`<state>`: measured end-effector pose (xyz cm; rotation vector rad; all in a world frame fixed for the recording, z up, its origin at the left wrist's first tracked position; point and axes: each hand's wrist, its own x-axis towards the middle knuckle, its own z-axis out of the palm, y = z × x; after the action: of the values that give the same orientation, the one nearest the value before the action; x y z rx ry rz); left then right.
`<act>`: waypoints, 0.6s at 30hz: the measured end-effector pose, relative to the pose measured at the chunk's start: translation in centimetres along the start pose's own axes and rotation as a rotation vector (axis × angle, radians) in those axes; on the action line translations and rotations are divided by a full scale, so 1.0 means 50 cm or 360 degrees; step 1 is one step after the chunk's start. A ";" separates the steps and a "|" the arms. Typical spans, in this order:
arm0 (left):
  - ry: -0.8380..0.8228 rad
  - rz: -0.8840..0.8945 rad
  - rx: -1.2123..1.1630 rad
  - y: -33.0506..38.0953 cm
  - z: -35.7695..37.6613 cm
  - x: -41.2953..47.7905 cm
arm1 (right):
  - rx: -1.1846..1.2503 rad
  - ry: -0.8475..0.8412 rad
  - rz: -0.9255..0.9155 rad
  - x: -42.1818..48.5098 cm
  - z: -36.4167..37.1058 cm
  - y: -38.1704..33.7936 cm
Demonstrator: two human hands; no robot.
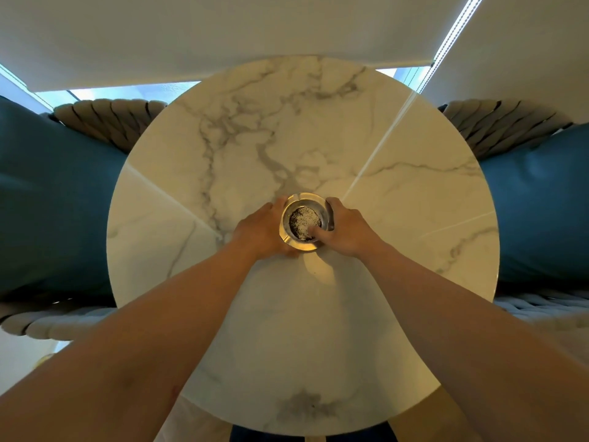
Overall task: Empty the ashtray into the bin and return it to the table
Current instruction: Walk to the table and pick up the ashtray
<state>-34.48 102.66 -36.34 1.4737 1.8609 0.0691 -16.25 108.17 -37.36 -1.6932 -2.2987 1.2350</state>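
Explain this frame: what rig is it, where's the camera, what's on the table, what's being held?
There is no robot here. A person wears one wide-angle camera on the head, looking forward and down, which is why the edges bend. Both bare arms reach out over a round marble table. Near its middle sits a glass ashtray with dark and pale ash in its bowl. The left hand cups its left side; the right hand grips its right side, thumb over the rim. It appears to rest on the table. Blue cushioned seats stand on either side. No bin is in view.
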 end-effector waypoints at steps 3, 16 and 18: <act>0.0026 0.0012 0.0005 0.004 -0.004 -0.003 | 0.0032 0.0018 0.0023 0.005 0.000 0.001; 0.0181 0.0147 -0.0220 0.018 -0.049 -0.079 | 0.0197 0.0188 -0.0006 -0.049 -0.034 -0.035; 0.0228 0.0204 -0.0264 0.018 -0.060 -0.101 | 0.0233 0.0249 -0.0025 -0.075 -0.050 -0.051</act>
<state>-35.17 99.82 -31.17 1.5032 1.8222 0.3903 -15.62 106.30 -32.60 -1.6551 -2.0756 1.1897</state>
